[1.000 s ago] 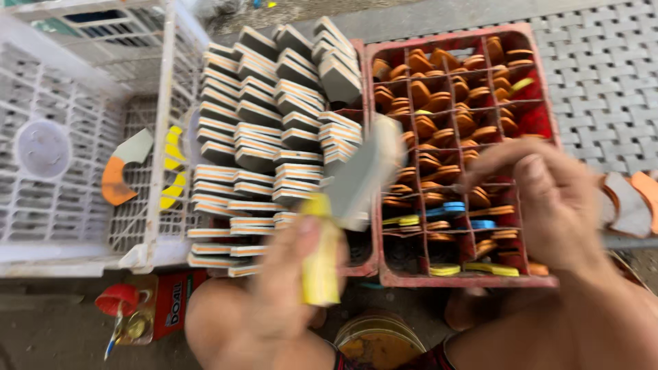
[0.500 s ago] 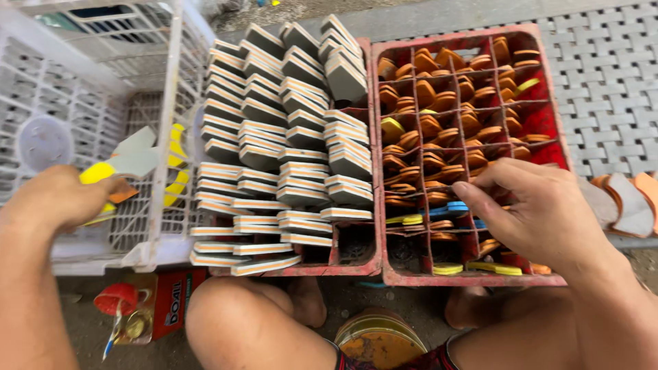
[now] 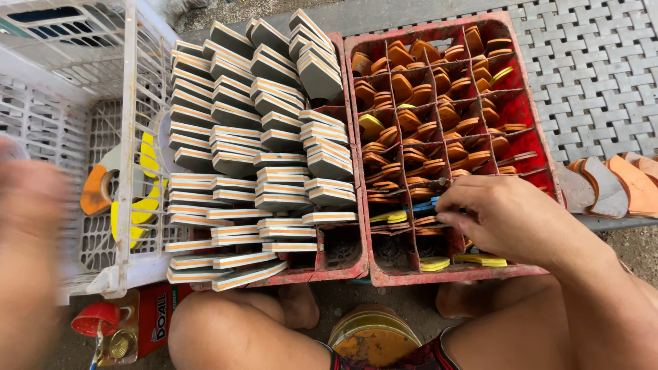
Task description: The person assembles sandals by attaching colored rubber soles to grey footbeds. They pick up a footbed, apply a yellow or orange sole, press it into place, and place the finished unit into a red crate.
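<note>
A red printed package [image 3: 156, 316] lies at lower left beside a red cap [image 3: 96, 318]. The left hand [image 3: 31, 253] is a blur at the left edge; its fingers cannot be made out. The right hand [image 3: 510, 218] reaches into the red crate [image 3: 531, 116] of orange pieces [image 3: 411, 123], fingers pinched narrow over the blue pieces [image 3: 423, 205]. Grey-and-orange pads [image 3: 267, 130] fill the middle crate.

Single head-worn camera, looking steeply down from above person's lap. Close range: bare knees [image 3: 240, 329] at bottom edge. Two red divided crates [image 3: 439, 270] side by side fill centre of frame; white plastic basket [image 3: 130, 226] at left; woven grey mat [image 3: 596, 62] at top right. Right hand [image 3: 510, 219] low right, over nearer compartments; left hand [image 3: 31, 253] blurred at left edge. No second view.
</note>
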